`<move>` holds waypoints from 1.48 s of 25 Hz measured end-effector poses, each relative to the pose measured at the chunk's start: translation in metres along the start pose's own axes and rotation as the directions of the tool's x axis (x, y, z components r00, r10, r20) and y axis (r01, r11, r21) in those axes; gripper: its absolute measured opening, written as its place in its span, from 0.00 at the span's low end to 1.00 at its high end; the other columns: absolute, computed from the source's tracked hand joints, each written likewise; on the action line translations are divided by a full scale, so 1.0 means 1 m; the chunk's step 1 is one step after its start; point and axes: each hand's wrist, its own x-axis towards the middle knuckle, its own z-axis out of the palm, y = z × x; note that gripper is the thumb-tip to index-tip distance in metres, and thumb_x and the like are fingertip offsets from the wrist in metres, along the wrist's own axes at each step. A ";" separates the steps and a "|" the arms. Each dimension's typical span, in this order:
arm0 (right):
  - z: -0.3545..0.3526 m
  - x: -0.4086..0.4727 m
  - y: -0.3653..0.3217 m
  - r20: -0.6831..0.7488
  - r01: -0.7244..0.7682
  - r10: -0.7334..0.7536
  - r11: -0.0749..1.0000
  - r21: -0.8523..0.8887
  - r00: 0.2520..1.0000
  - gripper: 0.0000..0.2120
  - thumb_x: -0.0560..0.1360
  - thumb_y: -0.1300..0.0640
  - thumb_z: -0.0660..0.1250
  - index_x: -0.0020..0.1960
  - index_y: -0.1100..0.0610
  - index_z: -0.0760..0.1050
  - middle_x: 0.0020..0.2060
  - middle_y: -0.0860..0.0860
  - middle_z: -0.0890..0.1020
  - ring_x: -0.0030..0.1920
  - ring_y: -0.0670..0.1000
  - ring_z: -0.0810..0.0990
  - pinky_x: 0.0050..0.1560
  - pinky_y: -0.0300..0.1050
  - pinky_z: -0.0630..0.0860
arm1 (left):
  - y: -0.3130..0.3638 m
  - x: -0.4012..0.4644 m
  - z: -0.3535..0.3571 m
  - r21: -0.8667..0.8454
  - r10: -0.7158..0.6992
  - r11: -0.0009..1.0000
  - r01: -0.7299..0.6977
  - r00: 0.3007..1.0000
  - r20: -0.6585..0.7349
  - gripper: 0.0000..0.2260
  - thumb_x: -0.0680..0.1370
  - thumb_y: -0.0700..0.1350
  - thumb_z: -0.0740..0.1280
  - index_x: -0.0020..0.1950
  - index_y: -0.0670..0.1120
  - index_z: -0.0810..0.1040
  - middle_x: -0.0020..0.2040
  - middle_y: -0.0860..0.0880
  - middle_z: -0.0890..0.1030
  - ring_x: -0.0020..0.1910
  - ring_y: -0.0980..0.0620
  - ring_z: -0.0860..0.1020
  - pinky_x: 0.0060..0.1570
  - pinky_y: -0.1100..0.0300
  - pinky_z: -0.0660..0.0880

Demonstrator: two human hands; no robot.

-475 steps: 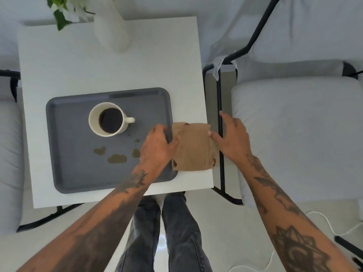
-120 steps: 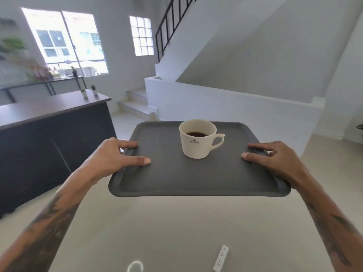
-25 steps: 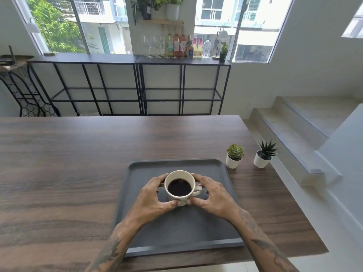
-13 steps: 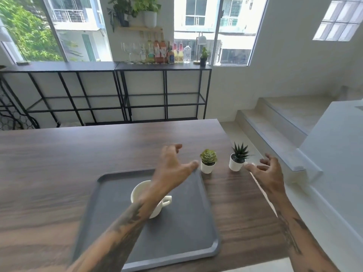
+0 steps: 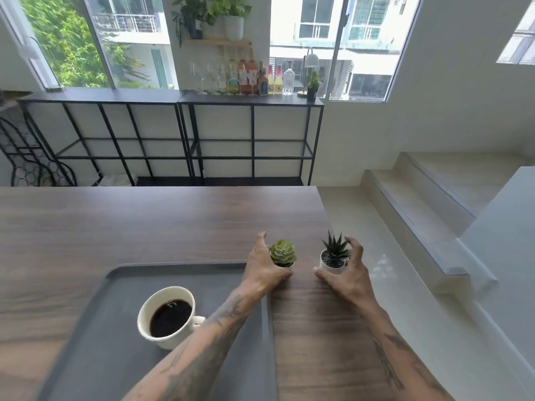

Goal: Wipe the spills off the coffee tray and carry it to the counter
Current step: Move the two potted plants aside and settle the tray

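Observation:
The grey tray (image 5: 115, 287) lies flat on the dark wooden counter (image 5: 144, 224), with no spills showing on it. A white cup (image 5: 168, 316) of black coffee stands on the tray. My left hand (image 5: 265, 267) reaches over the tray's right edge and wraps around the small white pot of a green succulent (image 5: 283, 253). My right hand (image 5: 346, 274) curls around the white pot of a spiky dark plant (image 5: 334, 253). Both pots stand on the counter just right of the tray.
The counter's right edge drops to a pale floor and steps (image 5: 419, 204). Behind the counter stands a black metal shelf (image 5: 249, 134) with bottles and glasses (image 5: 246, 79) on top, under large windows.
Both hands left the cup, swung right off the tray, and now close around the two small plant pots. The view has shifted right and closer.

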 end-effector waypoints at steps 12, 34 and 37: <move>-0.012 0.039 -0.032 -0.059 0.117 -0.120 0.992 -0.043 0.991 0.35 0.66 0.55 0.79 0.66 0.57 0.63 0.45 0.48 0.77 0.42 0.51 0.78 0.48 0.40 0.72 | 0.044 0.034 -0.018 0.058 0.141 0.989 -0.136 0.987 -0.079 0.42 0.65 0.37 0.79 0.74 0.43 0.62 0.59 0.41 0.81 0.57 0.44 0.81 0.58 0.54 0.78; 0.393 -0.108 -0.358 0.587 0.321 -0.354 0.933 0.164 0.729 0.29 0.60 0.51 0.76 0.59 0.53 0.75 0.52 0.53 0.81 0.53 0.53 0.79 0.51 0.44 0.75 | -0.251 -0.138 -0.506 -0.048 -0.265 0.936 0.349 0.607 -0.749 0.43 0.58 0.52 0.80 0.69 0.43 0.69 0.63 0.41 0.81 0.60 0.42 0.80 0.58 0.51 0.74; 0.469 -0.158 -0.374 0.680 0.297 -0.327 0.940 0.164 0.656 0.26 0.61 0.51 0.73 0.59 0.53 0.76 0.53 0.54 0.81 0.55 0.54 0.80 0.48 0.37 0.71 | -0.308 -0.168 -0.543 -0.126 -0.335 0.911 0.392 0.528 -0.780 0.41 0.62 0.50 0.81 0.71 0.42 0.68 0.65 0.38 0.79 0.61 0.39 0.79 0.58 0.50 0.72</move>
